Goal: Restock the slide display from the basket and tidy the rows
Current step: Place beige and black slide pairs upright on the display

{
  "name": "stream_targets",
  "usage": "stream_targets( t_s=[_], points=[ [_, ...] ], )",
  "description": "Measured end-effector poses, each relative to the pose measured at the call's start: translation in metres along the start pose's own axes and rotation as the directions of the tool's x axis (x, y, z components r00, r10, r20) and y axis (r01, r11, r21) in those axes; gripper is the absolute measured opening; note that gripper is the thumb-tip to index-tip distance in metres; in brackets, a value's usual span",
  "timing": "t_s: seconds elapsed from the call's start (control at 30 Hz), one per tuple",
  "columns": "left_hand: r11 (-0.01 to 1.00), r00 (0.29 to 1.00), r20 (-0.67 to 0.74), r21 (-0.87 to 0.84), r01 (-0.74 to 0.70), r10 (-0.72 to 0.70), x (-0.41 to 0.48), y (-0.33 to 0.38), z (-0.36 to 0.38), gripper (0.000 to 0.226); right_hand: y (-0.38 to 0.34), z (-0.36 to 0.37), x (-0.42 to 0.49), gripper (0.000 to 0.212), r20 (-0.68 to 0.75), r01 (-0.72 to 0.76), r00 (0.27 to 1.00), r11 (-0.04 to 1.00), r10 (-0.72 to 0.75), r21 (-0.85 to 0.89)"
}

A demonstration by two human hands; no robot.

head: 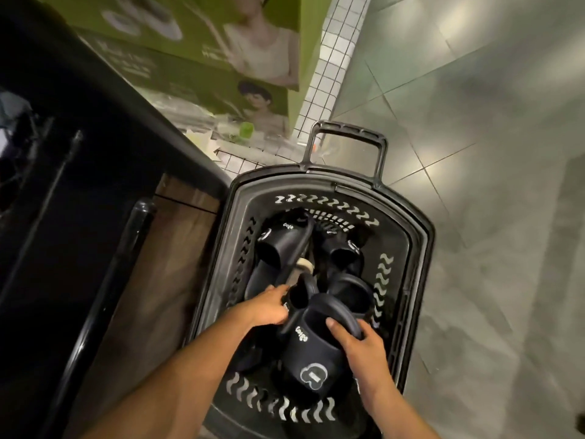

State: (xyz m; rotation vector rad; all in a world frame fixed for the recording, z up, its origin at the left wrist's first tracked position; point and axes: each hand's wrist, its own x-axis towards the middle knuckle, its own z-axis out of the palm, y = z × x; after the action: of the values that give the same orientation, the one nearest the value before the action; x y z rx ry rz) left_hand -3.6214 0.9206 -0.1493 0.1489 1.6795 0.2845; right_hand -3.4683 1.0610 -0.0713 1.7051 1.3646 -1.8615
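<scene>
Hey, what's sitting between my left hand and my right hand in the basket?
Head view: black slides, gripped by the left hand on one side and the right hand on the other, inside the basket.

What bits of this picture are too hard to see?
1. Head view, the display shelf: too dark to make out any rows.
2. The basket floor: covered by the piled slides, so they cannot be counted.
3. The left hand fingertips: tucked behind the held slides; the right hand covers part of one edge.
4. The green boxes: lettering too blurred to read.
</scene>
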Motion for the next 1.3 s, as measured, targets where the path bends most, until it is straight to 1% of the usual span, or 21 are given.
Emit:
stream_targets(
  t_s=[0.1, 0.13, 0.23, 0.33, 0.37, 0.43, 0.53, 0.57, 0.6, 0.63, 0.7, 0.77, 0.83, 0.9, 1.0, 1.03, 1.1, 1.17, 1.23, 1.27, 1.3],
  points=[
    [0.999, 1.0, 0.01, -0.029, -0.026, 0.026, -0.001, 0.005, -0.002, 0.049, 0.002, -0.001, -0.004, 0.021, 0.014, -0.047, 0.999, 0.996, 0.046, 0.08],
    [0.999, 0.999, 0.018, -0.04, -0.036, 0.037, 0.001, 0.005, -0.001, 0.047, 0.002, -0.002, -0.004, 0.021, 0.016, -0.061, 0.998, 0.992, 0.06, 0.107],
    [0.995, 0.994, 0.082, -0.073, -0.071, 0.077, 0.0, 0.005, 0.007, 0.056, 0.002, -0.001, -0.002, 0.02, -0.005, -0.085, 0.996, 0.975, 0.087, 0.204],
    [0.949, 1.0, 0.0, -0.315, -0.028, 0.03, 0.006, 0.0, 0.002, 0.059, 0.001, 0.001, 0.001, 0.027, -0.055, -0.1, 0.991, 0.948, 0.122, 0.301],
    [0.945, 1.0, -0.008, -0.325, -0.02, 0.019, 0.01, -0.002, 0.001, 0.062, 0.001, 0.001, 0.001, 0.031, -0.06, -0.114, 0.988, 0.944, 0.139, 0.309],
    [0.972, 0.999, 0.024, -0.231, -0.034, 0.041, 0.017, -0.004, 0.001, 0.074, 0.003, -0.004, 0.0, 0.048, -0.035, -0.146, 0.986, 0.945, 0.163, 0.292],
    [0.995, 0.996, 0.051, -0.074, -0.069, 0.073, 0.017, 0.008, 0.006, 0.088, 0.01, -0.013, 0.0, 0.103, 0.013, -0.201, 0.979, 0.957, 0.202, 0.209],
    [0.997, 0.996, 0.057, -0.046, -0.068, 0.07, 0.018, 0.012, 0.006, 0.088, 0.012, -0.016, 0.003, 0.11, 0.031, -0.22, 0.975, 0.951, 0.219, 0.216],
    [0.998, 0.997, 0.056, -0.042, -0.055, 0.057, 0.02, 0.014, 0.005, 0.088, 0.013, -0.018, 0.007, 0.109, 0.043, -0.24, 0.971, 0.942, 0.236, 0.235],
    [0.998, 0.998, 0.056, -0.043, -0.04, 0.042, 0.021, 0.016, 0.005, 0.086, 0.012, -0.019, 0.009, 0.1, 0.051, -0.253, 0.967, 0.934, 0.249, 0.252],
    [0.996, 0.997, 0.064, -0.075, -0.048, 0.053, 0.023, 0.018, 0.006, 0.079, 0.008, -0.021, 0.012, 0.071, 0.065, -0.264, 0.965, 0.926, 0.256, 0.272],
    [0.98, 0.997, 0.065, -0.196, -0.033, 0.047, 0.024, 0.018, 0.012, 0.058, 0.008, -0.023, 0.013, 0.052, 0.072, -0.283, 0.959, 0.925, 0.274, 0.254],
    [0.963, 0.995, 0.082, -0.268, -0.037, 0.061, 0.027, 0.017, 0.02, 0.042, 0.009, -0.025, 0.012, 0.046, 0.074, -0.305, 0.952, 0.913, 0.296, 0.271],
    [0.964, 0.988, 0.105, -0.253, -0.079, 0.108, 0.028, 0.016, 0.028, 0.048, 0.009, -0.026, 0.011, 0.045, 0.087, -0.31, 0.951, 0.897, 0.298, 0.316],
    [0.971, 0.968, 0.169, -0.182, -0.156, 0.188, 0.027, 0.014, 0.034, 0.08, 0.005, -0.029, 0.008, 0.026, 0.134, -0.325, 0.946, 0.878, 0.296, 0.353],
    [0.971, 0.961, 0.182, -0.159, -0.179, 0.207, 0.024, 0.014, 0.035, 0.086, 0.003, -0.03, 0.007, 0.022, 0.165, -0.333, 0.942, 0.874, 0.292, 0.353],
    [0.971, 0.951, 0.198, -0.091, -0.222, 0.236, 0.023, 0.01, 0.036, 0.079, -0.001, -0.03, 0.003, 0.022, 0.187, -0.337, 0.939, 0.88, 0.288, 0.334],
    [0.965, 0.941, 0.237, 0.045, -0.259, 0.241, 0.04, -0.009, 0.041, 0.066, -0.002, -0.027, 0.002, 0.032, 0.174, -0.314, 0.947, 0.893, 0.27, 0.322],
    [0.938, 0.947, 0.225, 0.21, -0.276, 0.228, 0.054, -0.026, 0.048, 0.07, -0.002, -0.026, 0.003, 0.044, 0.14, -0.297, 0.954, 0.893, 0.265, 0.338],
    [0.913, 0.949, 0.208, 0.286, -0.291, 0.237, 0.05, -0.025, 0.052, 0.067, -0.002, -0.026, 0.004, 0.048, 0.137, -0.299, 0.954, 0.888, 0.267, 0.349],
    [0.878, 0.942, 0.213, 0.356, -0.32, 0.258, 0.043, -0.018, 0.053, 0.057, -0.002, -0.027, 0.005, 0.049, 0.136, -0.304, 0.953, 0.883, 0.272, 0.359]
  ],
)
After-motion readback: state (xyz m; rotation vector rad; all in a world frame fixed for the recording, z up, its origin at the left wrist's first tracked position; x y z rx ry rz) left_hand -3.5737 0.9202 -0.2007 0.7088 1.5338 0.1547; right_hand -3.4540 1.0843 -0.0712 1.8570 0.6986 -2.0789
